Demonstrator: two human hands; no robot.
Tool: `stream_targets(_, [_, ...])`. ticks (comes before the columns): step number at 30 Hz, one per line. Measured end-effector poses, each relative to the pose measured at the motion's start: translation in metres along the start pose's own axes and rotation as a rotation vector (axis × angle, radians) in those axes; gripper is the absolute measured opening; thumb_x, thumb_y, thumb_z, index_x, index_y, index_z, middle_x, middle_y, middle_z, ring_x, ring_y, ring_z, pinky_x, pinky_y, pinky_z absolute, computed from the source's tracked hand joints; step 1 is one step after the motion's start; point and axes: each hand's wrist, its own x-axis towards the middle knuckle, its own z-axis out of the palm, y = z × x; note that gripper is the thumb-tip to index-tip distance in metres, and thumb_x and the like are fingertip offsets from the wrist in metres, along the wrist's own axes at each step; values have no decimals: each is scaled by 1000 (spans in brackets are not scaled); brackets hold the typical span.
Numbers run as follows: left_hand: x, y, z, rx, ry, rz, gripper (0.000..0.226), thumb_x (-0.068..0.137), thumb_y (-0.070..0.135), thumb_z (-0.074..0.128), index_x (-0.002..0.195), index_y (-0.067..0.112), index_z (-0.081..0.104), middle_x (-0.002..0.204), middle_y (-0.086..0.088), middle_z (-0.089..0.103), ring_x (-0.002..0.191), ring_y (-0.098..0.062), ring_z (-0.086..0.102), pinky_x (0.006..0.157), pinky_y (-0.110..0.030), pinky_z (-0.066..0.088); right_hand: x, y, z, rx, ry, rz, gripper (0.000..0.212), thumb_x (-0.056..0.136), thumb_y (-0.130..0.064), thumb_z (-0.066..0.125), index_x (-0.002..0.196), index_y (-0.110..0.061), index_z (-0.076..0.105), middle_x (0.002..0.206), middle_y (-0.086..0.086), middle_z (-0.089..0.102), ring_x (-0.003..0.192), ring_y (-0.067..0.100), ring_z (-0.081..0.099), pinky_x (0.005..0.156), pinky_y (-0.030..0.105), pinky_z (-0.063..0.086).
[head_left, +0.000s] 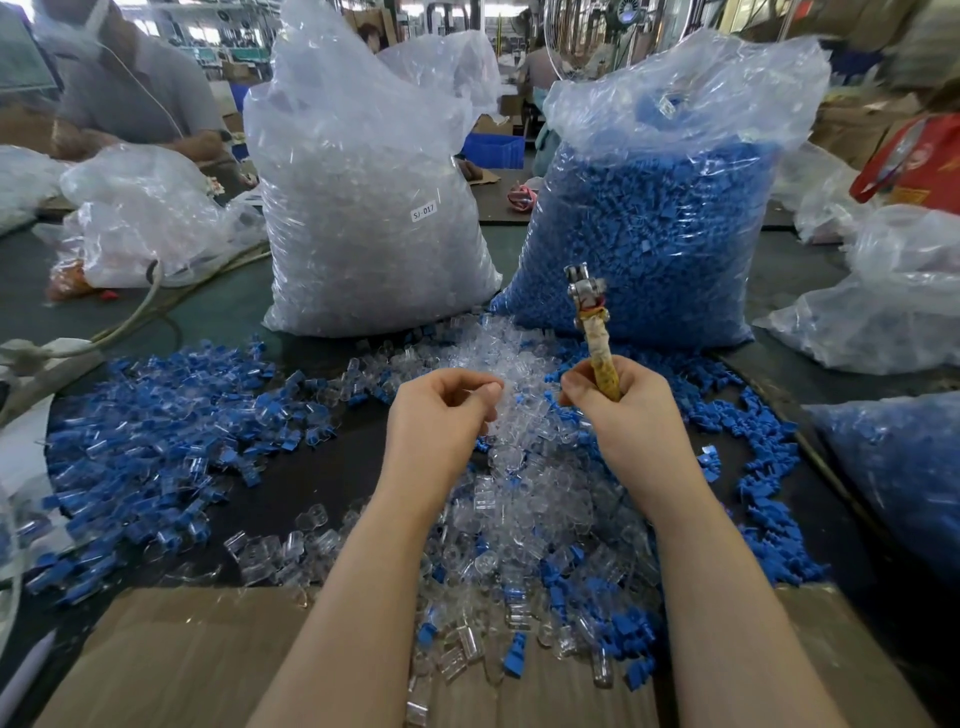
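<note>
Blue and clear plastic parts cover the dark counter (311, 470). The clear parts (524, 514) are heaped in the middle between the two forearms. Blue parts (150, 441), mixed with some clear ones, spread to the left, and more blue parts run down the right side.

The left hand (441, 410) hovers above the heap with its fingers (485, 388) curled. Thumb and forefinger tips are pressed together, pinching what looks like a small clear piece (467, 397), which is hard to make out against the heap behind it.

The right hand (626, 410) is just beside the left, at the same height. Its fingers are wrapped round the handle of a tool (597, 338). The tool stands nearly upright, its handle bound in yellowish wrapping and its metal head (584, 288) pointing to the far side.

Beyond the hands two tall transparent bags stand on the counter. The left bag (363, 208) is full of clear parts and bears a white label (423, 211). The right bag (649, 218) is full of blue parts.

A sheet of cardboard (182, 654) lies at the near edge, with parts spilling onto it. Another person (140, 88) sits at the far left.
</note>
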Motion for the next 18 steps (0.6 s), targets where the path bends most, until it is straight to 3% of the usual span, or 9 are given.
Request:
stream_targets(2, [0,3,0,-104,-1,-28,10,89,12,71,84,19,75,69,-1,73,62,-7,64,63,-20,55,1,0,1,22,-9,-3,17,95,-20,63,79,-17,65,69,-6,68,62,1,56,58,11,43])
stream_targets(4, [-1,5,0,-178,-12,-43,9,88,9,70,84,15,75,68,-1,73,61,-8,66,61,-18,55,1,1,3,42,-18,-7,15,95,-18,63,80,-18,64,68,-11,69,61,-6,58,57,3,40])
stream_targets(11, [-3,8,2,-324,0,-60,1,84,12,76,84,11,75,74,-5,75,67,-11,69,62,-19,55,0,0,4,54,-3,-19,15,95,-22,63,80,-23,63,74,-11,71,66,-2,59,60,13,43])
stream_targets(16, [-3,11,3,-416,8,-89,21,82,1,75,99,11,69,73,-3,74,68,-12,70,63,-20,56,-1,-2,7,65,34,-59,17,95,-22,64,78,-24,63,75,-7,70,63,2,56,56,9,43])
stream_targets(18, [-4,13,4,-452,-3,-122,19,81,1,75,96,13,71,73,-2,74,67,-10,70,62,-19,55,-1,-3,7,66,37,-67,17,95,-21,64,78,-25,63,76,-8,70,66,4,60,58,9,45])
